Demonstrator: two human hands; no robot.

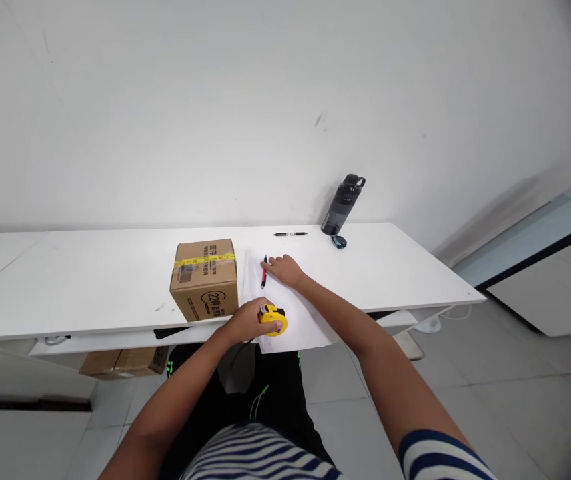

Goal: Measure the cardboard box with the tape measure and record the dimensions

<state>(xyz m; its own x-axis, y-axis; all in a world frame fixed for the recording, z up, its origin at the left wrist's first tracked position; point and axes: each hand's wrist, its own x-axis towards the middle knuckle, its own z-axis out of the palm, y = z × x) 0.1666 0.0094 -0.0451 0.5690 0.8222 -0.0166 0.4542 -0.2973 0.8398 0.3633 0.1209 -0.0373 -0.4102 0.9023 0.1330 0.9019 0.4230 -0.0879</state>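
Note:
A yellow tape measure [273, 321] with black trim is gripped in my left hand [248, 321], above the front edge of the desk. Its thumb lies along the near side of the case. Farther back, my right hand [285, 270] rests over a white sheet of paper [298, 317], fingertips closed at the middle of a red and black pen [264, 277]. Both ends of that pen show past the fingers. The paper hangs a little over the desk's front edge, partly covered by my right forearm.
A taped cardboard box [205, 280] stands left of the paper. Behind lies a black pen [290, 234]. Near the wall are a dark water bottle [341, 207] and a small dark round object [338, 242]. More cardboard boxes [125, 362] sit below the white desk [90, 280].

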